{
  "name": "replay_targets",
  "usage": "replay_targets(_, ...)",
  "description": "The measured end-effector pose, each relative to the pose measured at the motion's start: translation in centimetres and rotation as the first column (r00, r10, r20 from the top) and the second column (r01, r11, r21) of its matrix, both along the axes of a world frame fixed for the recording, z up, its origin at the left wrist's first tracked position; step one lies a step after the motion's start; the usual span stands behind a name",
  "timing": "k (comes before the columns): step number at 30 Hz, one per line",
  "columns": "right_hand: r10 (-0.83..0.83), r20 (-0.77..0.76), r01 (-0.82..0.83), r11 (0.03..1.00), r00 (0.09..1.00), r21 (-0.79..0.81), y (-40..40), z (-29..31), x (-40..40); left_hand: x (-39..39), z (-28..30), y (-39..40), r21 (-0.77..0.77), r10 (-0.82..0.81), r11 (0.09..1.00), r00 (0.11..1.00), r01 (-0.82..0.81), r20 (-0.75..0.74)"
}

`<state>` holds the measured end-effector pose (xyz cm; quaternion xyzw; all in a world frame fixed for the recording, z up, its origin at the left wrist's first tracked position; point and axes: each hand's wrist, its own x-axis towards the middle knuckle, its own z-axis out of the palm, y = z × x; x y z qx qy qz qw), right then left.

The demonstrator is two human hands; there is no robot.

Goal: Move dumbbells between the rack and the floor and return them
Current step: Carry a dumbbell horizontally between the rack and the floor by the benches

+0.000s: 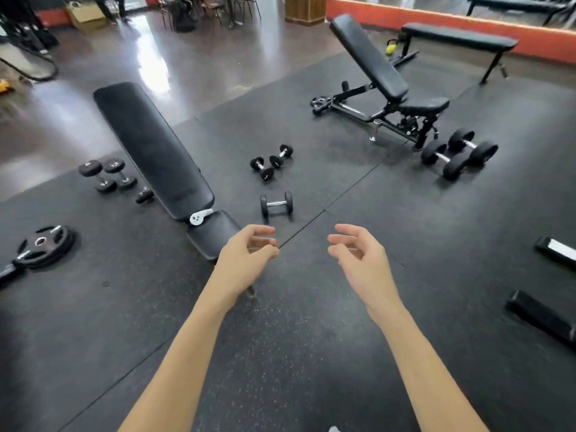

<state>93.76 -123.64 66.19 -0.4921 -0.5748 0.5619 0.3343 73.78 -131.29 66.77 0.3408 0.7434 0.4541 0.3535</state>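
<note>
A small black dumbbell (276, 204) with a chrome handle lies on the black rubber floor just beyond my hands. Two more small dumbbells (271, 162) lie behind it. A pair of big dumbbells (458, 152) rests at the right by an incline bench, and two medium dumbbells (107, 174) stand on end at the left. My left hand (246, 257) and my right hand (358, 254) hover above the floor with fingers curled and apart, holding nothing. No rack is in view.
A flat bench (152, 148) lies at the left of my left hand. An incline bench (380, 76) stands at the back right, a flat bench (458, 37) behind it. A weight plate (45, 243) lies far left. Black bars (542, 316) lie at the right edge.
</note>
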Motion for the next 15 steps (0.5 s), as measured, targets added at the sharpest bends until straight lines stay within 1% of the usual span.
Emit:
replay_targets(4, -0.008, 0.004, 0.008, 1.000, 1.000, -0.030, 8.0, -1.1, -2.3, -2.6, -1.3, 7.3, -0.051, -0.056, 0.997, 0.998, 0.058, 0.033)
replay_targets(6, 0.002, 0.010, -0.002, 0.999, 1.000, -0.041, 12.3, -1.8, -4.4, -4.4, -2.0, 11.6, -0.061, -0.053, 0.997, 0.998, 0.055, 0.033)
replay_targets(10, 0.011, 0.030, -0.010, 0.999, 0.999, -0.031, 21.4, -2.4, -9.0, -8.8, -2.6, 21.0, -0.026, -0.058, 0.998, 0.998, 0.060, 0.039)
replay_targets(13, -0.009, 0.040, 0.011, 0.999, 0.999, -0.044, 27.9, -1.8, -11.8, -11.9, -2.4, 28.0, 0.006, -0.051, 0.999, 0.993, 0.050, 0.107)
replay_targets(15, -0.020, 0.044, 0.022, 0.999, 0.999, -0.047, 32.1, -1.5, -13.5, -13.5, -2.3, 32.5, 0.003, -0.063, 0.998, 0.991, 0.063, 0.122)
